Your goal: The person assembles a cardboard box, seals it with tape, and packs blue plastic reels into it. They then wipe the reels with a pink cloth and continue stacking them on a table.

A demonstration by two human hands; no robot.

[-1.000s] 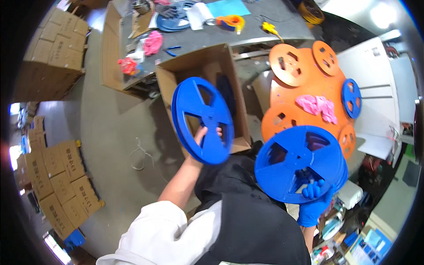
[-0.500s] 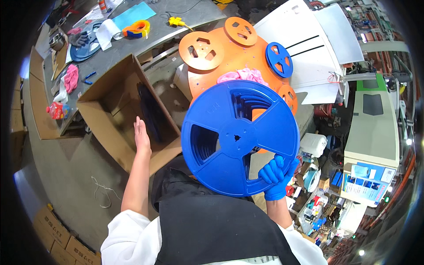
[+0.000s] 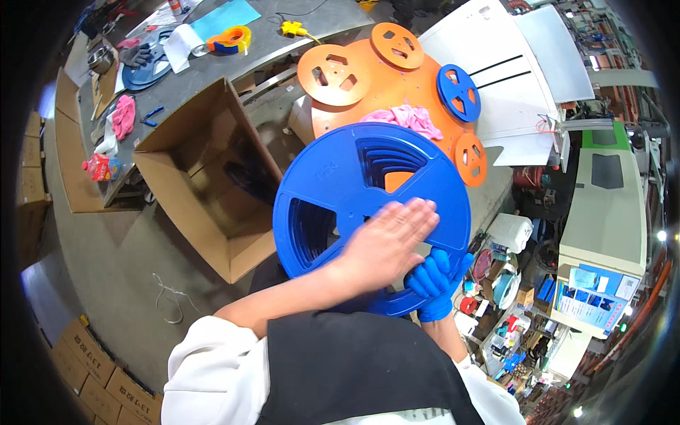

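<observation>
A stack of blue plastic reels [image 3: 348,205], with wide cut-out windows, is held in front of my body. My right hand [image 3: 433,283], in a blue glove, grips the lower right rim with its fingers curled through a window. My bare left hand [image 3: 386,244] lies across the face of the top reel, flat with fingers stretched out, slightly blurred. Whether it presses on the reel I cannot tell. Left of the reels stands an open cardboard box [image 3: 173,195], tilted in view, with a dark reel-like shape [image 3: 249,177] against its shadowed inner wall.
Beyond the reels is an orange round table [image 3: 354,110] with orange discs, a small blue disc [image 3: 458,93] and a pink cloth [image 3: 407,120]. A grey workbench [image 3: 212,67] holds tape and gloves. Cartons [image 3: 88,368] stand lower left; a white and green machine [image 3: 602,191] is right.
My left hand has swung from beside the box onto the face of the top reel. The reel stack has shifted slightly left in view, my right hand still gripping it.
</observation>
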